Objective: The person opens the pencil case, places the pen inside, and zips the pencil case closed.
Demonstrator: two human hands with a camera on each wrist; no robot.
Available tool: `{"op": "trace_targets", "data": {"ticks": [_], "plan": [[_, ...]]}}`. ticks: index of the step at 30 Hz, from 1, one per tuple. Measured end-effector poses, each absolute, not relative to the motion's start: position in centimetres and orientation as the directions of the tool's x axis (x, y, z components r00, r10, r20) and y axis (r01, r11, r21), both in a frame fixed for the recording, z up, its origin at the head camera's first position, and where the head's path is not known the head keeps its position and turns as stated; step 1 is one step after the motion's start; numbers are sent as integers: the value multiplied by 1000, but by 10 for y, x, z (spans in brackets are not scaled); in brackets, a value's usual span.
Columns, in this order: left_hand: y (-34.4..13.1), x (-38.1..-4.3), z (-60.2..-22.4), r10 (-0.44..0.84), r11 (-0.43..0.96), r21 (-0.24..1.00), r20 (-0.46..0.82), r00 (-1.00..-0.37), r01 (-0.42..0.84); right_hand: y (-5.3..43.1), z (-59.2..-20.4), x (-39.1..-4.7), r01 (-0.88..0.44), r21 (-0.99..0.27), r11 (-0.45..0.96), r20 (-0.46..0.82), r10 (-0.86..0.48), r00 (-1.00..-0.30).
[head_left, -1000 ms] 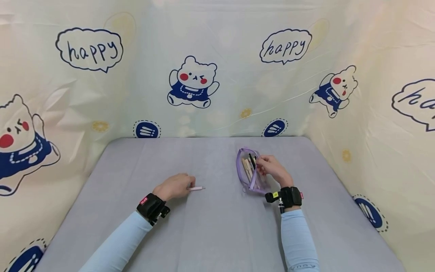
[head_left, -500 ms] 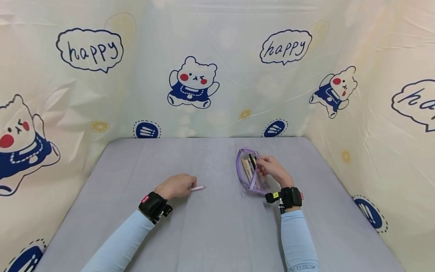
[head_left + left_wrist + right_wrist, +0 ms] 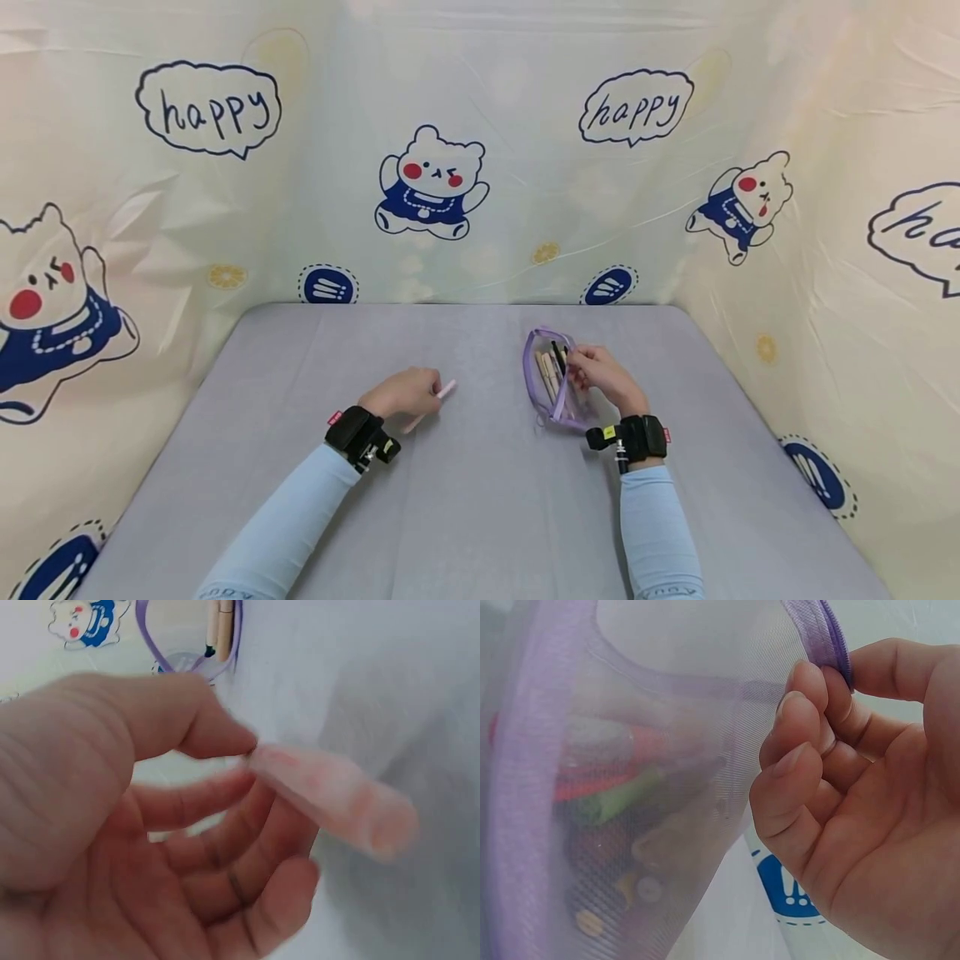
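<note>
My left hand (image 3: 403, 392) pinches a pale pink pen (image 3: 447, 388) between thumb and fingers, low over the left middle of the table. In the left wrist view the pen (image 3: 337, 799) is blurred and slants away from the fingertips. On the right, my right hand (image 3: 600, 372) pinches the zippered edge of a purple mesh pencil case (image 3: 529, 375). That case lies with its mouth open, and beige and black pens (image 3: 547, 373) show inside. Through its mesh in the right wrist view, red and green items (image 3: 622, 799) appear hazy.
A grey cloth covers the table (image 3: 480, 517). Behind and at both sides hangs a pale curtain (image 3: 510, 167) printed with bears and the word "happy". Each wrist wears a black camera strap (image 3: 642, 437) above a light blue sleeve.
My left hand has moved slightly up and to the right with the pen, which has turned from nearly level to a slant. The right hand and pencil case stay in place.
</note>
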State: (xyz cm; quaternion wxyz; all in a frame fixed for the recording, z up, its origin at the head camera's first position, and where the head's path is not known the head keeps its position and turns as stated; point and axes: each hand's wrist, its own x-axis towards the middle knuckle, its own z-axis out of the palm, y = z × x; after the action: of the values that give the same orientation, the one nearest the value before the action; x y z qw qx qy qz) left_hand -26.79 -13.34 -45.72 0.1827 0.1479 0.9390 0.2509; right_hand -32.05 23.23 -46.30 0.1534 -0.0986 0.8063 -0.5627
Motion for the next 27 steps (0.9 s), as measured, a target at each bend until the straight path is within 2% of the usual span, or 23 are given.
{"op": "trace_targets", "data": {"ticks": [6, 16, 27], "plan": [[-118, -285, -457, 287, 797, 599, -264, -921, 77, 233, -461, -319, -7, -940, 342, -110, -320, -941], [-76, -303, -471, 271, 631, 775, -260, -927, -33, 235, -467, -315, -29, -932, 362, -99, -330, -939], [-22, -323, -469, 351, 382, 911, -297, -888, -154, 235, -462, -318, -21, -936, 350, -97, -315, -944]]}}
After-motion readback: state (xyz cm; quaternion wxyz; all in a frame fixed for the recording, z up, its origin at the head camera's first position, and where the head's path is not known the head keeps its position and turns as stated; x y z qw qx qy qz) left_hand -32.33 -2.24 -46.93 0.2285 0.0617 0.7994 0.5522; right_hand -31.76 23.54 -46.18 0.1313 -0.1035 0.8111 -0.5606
